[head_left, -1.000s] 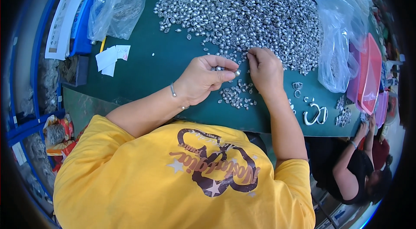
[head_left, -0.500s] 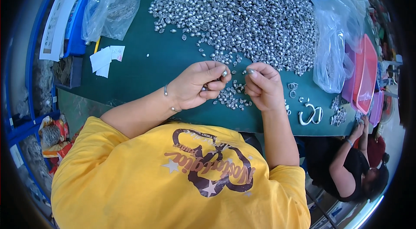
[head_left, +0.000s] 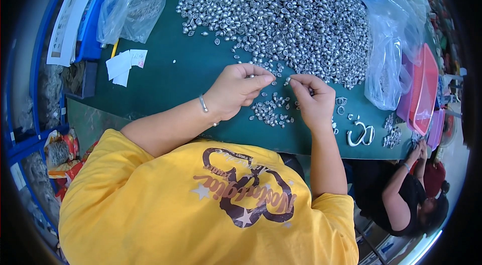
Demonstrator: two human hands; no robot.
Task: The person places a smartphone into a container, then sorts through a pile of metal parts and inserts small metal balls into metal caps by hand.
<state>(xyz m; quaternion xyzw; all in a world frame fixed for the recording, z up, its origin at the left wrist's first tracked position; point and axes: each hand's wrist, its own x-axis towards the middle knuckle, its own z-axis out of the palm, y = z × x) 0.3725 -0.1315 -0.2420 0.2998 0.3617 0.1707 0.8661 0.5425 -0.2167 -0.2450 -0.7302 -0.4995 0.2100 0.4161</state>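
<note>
Small oval silver metal pieces lie in a big heap (head_left: 281,19) on the green table. A little pile (head_left: 271,110) of the same pieces sits nearer me, between my two hands. My left hand (head_left: 238,92), with a silver bangle at its wrist, is closed, thumb against forefinger; a bit of silver shows at its fingers, mostly hidden. Facing it, my right hand (head_left: 315,98) pinches one small oval metal piece (head_left: 287,81) between thumb and forefinger. More grey pieces show under its curled fingers. The two hands' fingertips are close but apart.
Clear plastic bags (head_left: 384,54) lie right of the heap, beside a pink basket (head_left: 424,89). Silver rings and larger curved parts (head_left: 357,134) rest at the right front. Paper slips (head_left: 120,67) and a blue tray (head_left: 90,39) are leftward. Another person (head_left: 411,189) works at right.
My left hand has turned over, hiding the pieces that showed in its palm, and its fingertips moved right. The right hand still pinches a piece, slightly shifted.
</note>
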